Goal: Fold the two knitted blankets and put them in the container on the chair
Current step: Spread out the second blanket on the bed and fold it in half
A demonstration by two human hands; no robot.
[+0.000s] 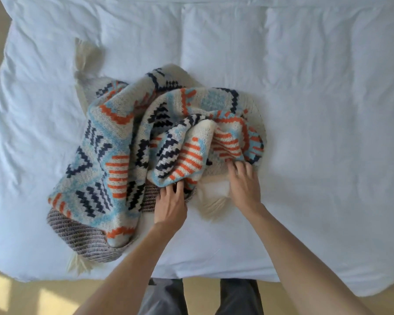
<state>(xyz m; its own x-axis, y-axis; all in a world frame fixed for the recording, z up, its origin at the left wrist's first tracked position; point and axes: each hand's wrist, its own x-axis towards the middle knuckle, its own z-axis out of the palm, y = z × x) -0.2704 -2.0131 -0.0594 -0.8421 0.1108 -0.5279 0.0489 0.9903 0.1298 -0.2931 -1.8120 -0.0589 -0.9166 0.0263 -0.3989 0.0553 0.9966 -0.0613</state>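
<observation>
Patterned blanket (127, 137): cream knit with geometric bands, zigzags and stripes in orange, navy and light blue; cream fringe (210, 204) at its near edge. Second blanket (77, 233), beneath its near-left corner: grey-brown diagonal rib. Duvet (316, 110) under both: plain white.

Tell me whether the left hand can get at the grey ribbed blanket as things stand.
Probably yes. The left hand sits at the edge of the patterned blanket, and a bare strip of the grey ribbed blanket shows right beside its fingers; the rest lies underneath.
</observation>
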